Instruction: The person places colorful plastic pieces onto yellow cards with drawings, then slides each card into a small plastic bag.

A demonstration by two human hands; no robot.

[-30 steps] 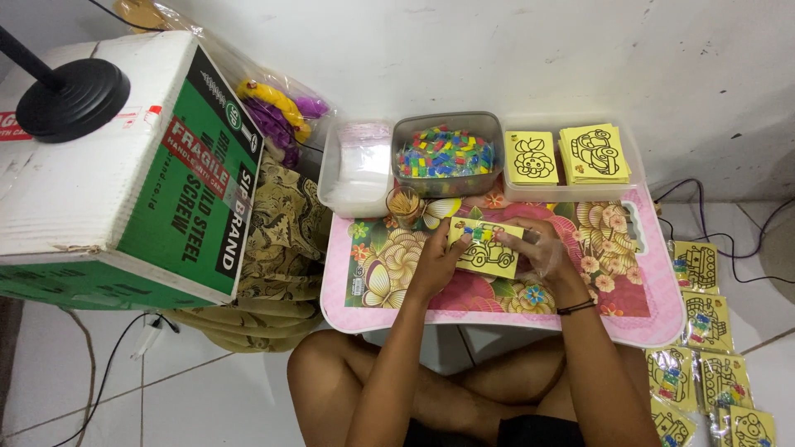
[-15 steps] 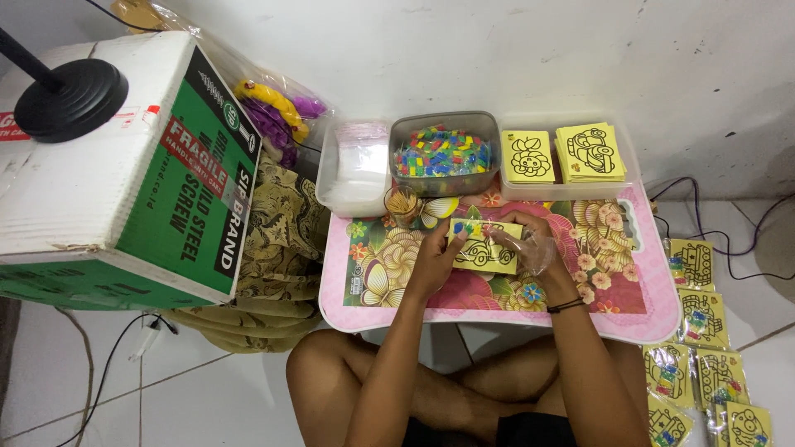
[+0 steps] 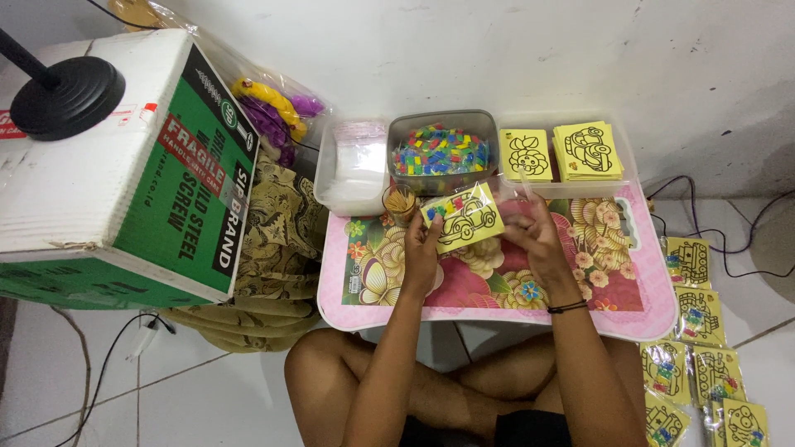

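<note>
The left hand (image 3: 421,248) is closed on the near left edge of a yellow card (image 3: 461,218) with a car drawn on it, fingers curled behind it and thumb on its face. The card is lifted off the counter (image 3: 497,302) and tilted, its far right corner higher, and a row of small coloured squares runs along its far edge. The right hand (image 3: 537,240) sits just right of the card with its fingers bent inward near the card's right edge; whether it grips the card or something small cannot be told. A dark band circles the right wrist.

The counter is a small pink one with a bright flower pattern, and the person sits cross-legged on the floor at its near side. Just left of the card stands a small cup of sticks (image 3: 400,201). Along the far edge, from left to right, are a clear tub of plastic bags (image 3: 354,165), a grey tub of coloured bits (image 3: 440,151), and a clear tray (image 3: 629,157) holding two stacks of yellow cards, one with a round figure (image 3: 525,154) and one with a car (image 3: 587,150).

On the floor to the right lie finished cards in bags (image 3: 700,348), near a dark cable. To the left stands a large green and white cardboard box (image 3: 124,174) with a black round stand base (image 3: 68,97) on top. Patterned cloth (image 3: 277,240) is folded between the box and the counter, and a bag of purple and yellow toys (image 3: 269,112) lies beyond it by the wall.
</note>
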